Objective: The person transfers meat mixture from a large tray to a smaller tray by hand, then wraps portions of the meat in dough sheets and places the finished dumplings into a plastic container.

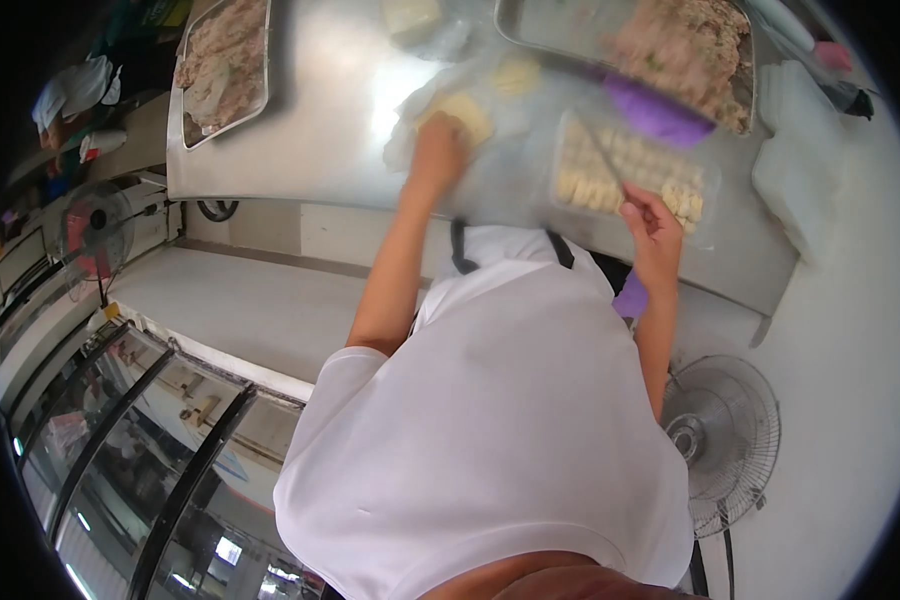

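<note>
My left hand (440, 150) is over a yellow stack of what look like thin wrappers (470, 118), which lies on a clear plastic sheet; its fingers are blurred and partly hidden. Between thumb and fingers, my right hand (653, 222) holds a thin stick-like tool (602, 150) that points up and to the left. Under the tool sits a clear plastic tray (560, 165) with rows of small pale dumplings. Beyond the wrappers lies another small yellow piece (516, 75).
Metal trays of minced filling stand at the far left (220, 65) and far right (685, 50) of the steel table (320, 130). A purple item (660, 112) lies by the right tray. Stacked clear containers (798, 150) are at the right edge. Fans stand left (98, 222) and lower right (725, 440).
</note>
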